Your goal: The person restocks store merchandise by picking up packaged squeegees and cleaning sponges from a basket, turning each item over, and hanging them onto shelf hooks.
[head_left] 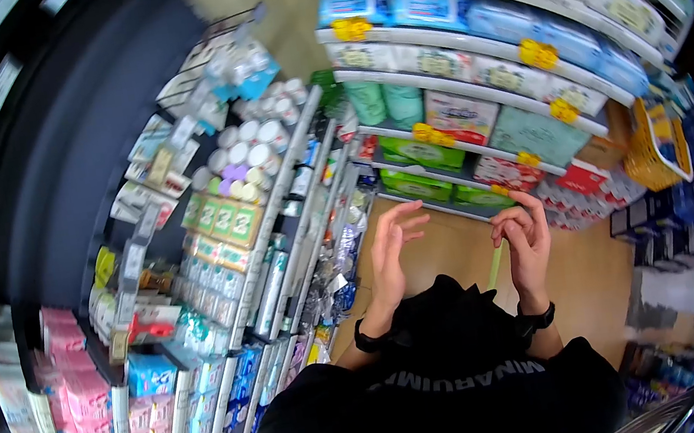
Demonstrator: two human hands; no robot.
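Note:
My left hand (391,254) is raised in front of my body, its fingers apart and bent a little, with nothing in it. Opposite it, my right hand (526,238) has its fingers curled in toward the thumb. A thin pale green strip (497,267) runs down from those fingertips toward my black clothing (463,368); its lower end is hidden, and what kind of strip it is I cannot make out. Dark bands circle both wrists. Between the hands lies a gap, with the wooden floor (456,246) beneath.
Ahead stands a shelf unit with blue wipe packs (429,8) and green packs (422,154). Shelves on the left hold white-lidded jars (259,145) and pink packs (87,408). A yellow basket (652,146) is at the right, with dark boxes (654,215) below it.

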